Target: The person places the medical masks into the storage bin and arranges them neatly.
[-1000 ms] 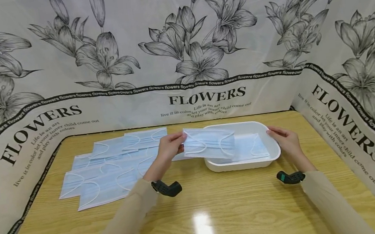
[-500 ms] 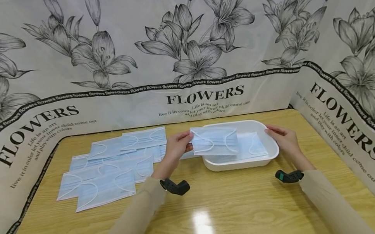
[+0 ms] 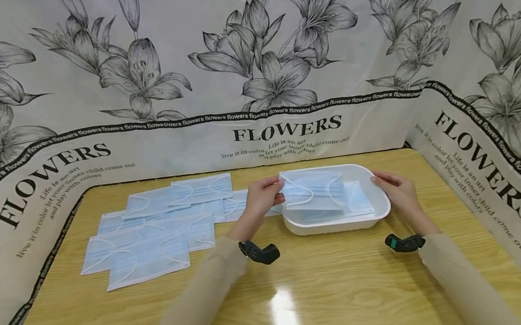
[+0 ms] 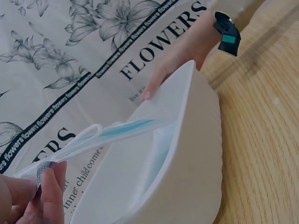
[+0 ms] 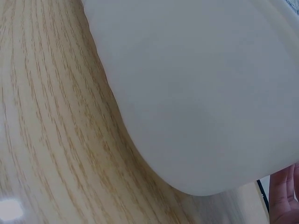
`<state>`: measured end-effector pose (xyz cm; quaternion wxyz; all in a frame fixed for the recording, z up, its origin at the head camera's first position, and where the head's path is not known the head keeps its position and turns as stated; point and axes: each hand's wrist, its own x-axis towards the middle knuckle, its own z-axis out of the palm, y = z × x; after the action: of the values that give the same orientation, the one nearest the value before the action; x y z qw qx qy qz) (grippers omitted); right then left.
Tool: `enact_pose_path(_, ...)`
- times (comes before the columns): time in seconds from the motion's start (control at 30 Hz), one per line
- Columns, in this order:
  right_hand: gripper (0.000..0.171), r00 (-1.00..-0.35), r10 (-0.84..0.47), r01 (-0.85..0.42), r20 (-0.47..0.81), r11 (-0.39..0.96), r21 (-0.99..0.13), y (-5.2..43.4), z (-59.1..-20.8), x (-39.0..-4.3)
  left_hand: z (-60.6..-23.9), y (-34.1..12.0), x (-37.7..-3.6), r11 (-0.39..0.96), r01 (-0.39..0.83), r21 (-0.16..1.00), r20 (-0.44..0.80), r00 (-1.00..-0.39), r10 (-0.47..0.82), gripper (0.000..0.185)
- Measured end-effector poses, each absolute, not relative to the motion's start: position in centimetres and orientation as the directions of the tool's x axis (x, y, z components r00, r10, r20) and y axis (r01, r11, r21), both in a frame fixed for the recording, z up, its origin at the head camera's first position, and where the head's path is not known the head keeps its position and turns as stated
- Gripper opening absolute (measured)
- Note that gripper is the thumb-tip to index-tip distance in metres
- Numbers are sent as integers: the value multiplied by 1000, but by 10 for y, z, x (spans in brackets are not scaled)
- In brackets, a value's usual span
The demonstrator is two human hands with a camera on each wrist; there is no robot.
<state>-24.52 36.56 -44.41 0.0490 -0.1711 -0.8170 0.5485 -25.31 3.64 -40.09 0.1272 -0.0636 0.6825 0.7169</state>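
Wooden table [image 3: 335,294], floral backdrop behind it. On my left, a spread of blue face masks [image 3: 161,226] lying flat and overlapping. White tray [image 3: 383,211] right of centre, one mask already flat inside. My left hand [image 3: 261,197] pinches the short edge of another mask [image 3: 315,192], thumb and fingers clamped on it, holding it over the tray, slightly tilted. My right hand [image 3: 397,189] rests against the tray's right rim, fingers nearly straight, not gripping.

Pale blue masks [image 3: 161,229], white tray [image 3: 383,211]
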Motion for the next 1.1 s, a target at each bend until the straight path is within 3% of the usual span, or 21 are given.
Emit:
enact_pose_path(0.37,65,-934,337,241,-118,352,-904,368,-442,-246,-398,62,-256,-67,-273,960,-264,-957,124,33)
enact_pose_path(1.1,63,-941,321,194,-109,245,-950,367,-441,-245,-404,87,-260,-110,-246,963,-229,-962,149,33)
